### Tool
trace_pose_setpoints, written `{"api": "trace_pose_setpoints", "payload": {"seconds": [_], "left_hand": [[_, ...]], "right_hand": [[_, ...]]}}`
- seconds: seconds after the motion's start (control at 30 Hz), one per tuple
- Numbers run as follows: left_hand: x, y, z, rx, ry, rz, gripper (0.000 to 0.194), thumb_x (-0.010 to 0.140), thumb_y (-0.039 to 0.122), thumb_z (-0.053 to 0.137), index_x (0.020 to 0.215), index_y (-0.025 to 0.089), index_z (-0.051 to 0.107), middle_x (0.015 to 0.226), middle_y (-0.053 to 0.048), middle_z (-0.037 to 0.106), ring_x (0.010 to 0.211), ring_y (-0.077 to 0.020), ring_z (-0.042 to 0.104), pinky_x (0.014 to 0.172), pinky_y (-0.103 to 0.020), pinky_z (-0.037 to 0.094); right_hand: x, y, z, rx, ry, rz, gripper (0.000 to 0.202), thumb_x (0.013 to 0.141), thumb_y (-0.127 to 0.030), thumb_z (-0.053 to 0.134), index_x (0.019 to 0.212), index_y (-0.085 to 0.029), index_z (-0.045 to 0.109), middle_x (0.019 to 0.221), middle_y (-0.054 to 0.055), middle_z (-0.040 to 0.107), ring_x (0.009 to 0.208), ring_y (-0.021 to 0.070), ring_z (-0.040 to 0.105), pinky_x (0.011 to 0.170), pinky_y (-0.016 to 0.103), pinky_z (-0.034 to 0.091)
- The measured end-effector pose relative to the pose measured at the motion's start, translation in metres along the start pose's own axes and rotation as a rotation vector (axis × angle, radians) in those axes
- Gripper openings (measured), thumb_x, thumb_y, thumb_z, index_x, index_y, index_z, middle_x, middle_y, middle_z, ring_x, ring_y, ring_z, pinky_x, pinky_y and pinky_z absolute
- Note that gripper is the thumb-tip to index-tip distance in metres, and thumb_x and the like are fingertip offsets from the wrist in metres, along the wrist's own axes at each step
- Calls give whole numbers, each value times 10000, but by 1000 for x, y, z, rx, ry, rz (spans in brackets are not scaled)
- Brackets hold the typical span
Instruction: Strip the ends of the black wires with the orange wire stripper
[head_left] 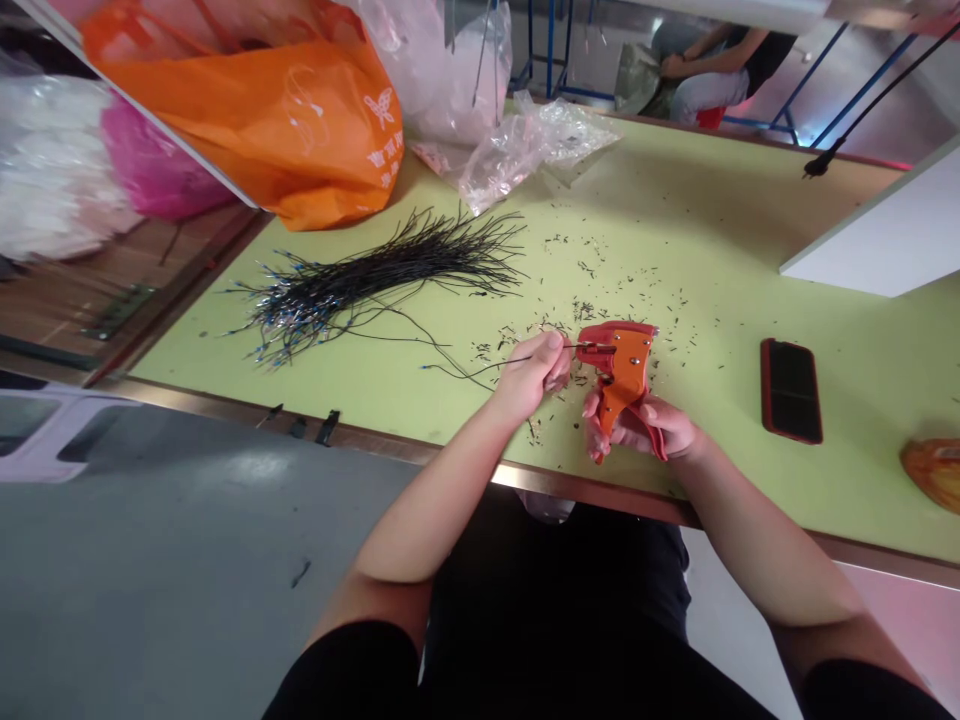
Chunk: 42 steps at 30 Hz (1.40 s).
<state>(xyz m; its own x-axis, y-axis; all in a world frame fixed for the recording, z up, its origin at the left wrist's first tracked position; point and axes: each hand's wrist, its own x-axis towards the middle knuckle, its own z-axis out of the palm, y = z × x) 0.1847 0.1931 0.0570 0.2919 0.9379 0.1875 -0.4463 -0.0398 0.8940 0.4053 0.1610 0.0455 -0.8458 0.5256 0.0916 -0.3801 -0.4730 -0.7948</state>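
Observation:
Between the fingertips of my left hand is a thin black wire. One end of it reaches the jaws of an orange and red wire stripper; the other trails left and carries a small blue tip. My right hand is wrapped around the stripper's handles, with the jaws facing left toward my left hand. To the left lies a big bundle of black wires, many with blue and silvery ends at its left side. How deep the wire sits in the jaws I cannot tell.
Short black wire scraps litter the green table. At the right lies a phone, with an orange item beyond. An orange bag and clear plastic bags stand at the back. Across from me sits another person.

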Motion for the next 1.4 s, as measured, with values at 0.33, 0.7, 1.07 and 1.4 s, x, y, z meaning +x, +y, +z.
{"api": "trace_pose_setpoints", "payload": {"seconds": [0.33, 0.7, 1.07, 1.4], "left_hand": [[1, -1, 0, 2, -16, -5, 756, 902, 861, 675, 567, 221, 451, 467, 73, 344, 426, -91, 363, 474, -271, 329], [4, -4, 0, -28, 30, -31, 778, 817, 903, 729, 579, 227, 428, 439, 86, 322, 402, -85, 321, 443, -268, 257], [13, 21, -21, -152, 243, 112, 809, 978, 810, 627, 574, 214, 257, 471, 91, 176, 382, -54, 190, 399, -274, 161], [-1, -1, -7, 599, 348, 406, 670, 1080, 728, 495, 636, 226, 475, 580, 25, 443, 546, -119, 421, 554, -311, 308]], "right_hand": [[3, -1, 4, -48, 70, 32, 491, 1028, -647, 705, 1038, -158, 657, 752, -7, 657, 674, 159, 683, 682, 314, 615], [14, 9, 19, -142, 221, -17, 579, 966, -735, 728, 774, -242, 493, 531, -110, 421, 390, 95, 388, 386, 226, 399], [5, -9, 29, -169, 142, -328, 380, 1049, -561, 709, 874, -242, 602, 613, -88, 401, 483, 115, 388, 478, 246, 414], [11, -11, 23, -242, 450, -413, 426, 971, -654, 758, 1080, -244, 721, 796, -3, 568, 715, 195, 554, 724, 355, 555]]}}
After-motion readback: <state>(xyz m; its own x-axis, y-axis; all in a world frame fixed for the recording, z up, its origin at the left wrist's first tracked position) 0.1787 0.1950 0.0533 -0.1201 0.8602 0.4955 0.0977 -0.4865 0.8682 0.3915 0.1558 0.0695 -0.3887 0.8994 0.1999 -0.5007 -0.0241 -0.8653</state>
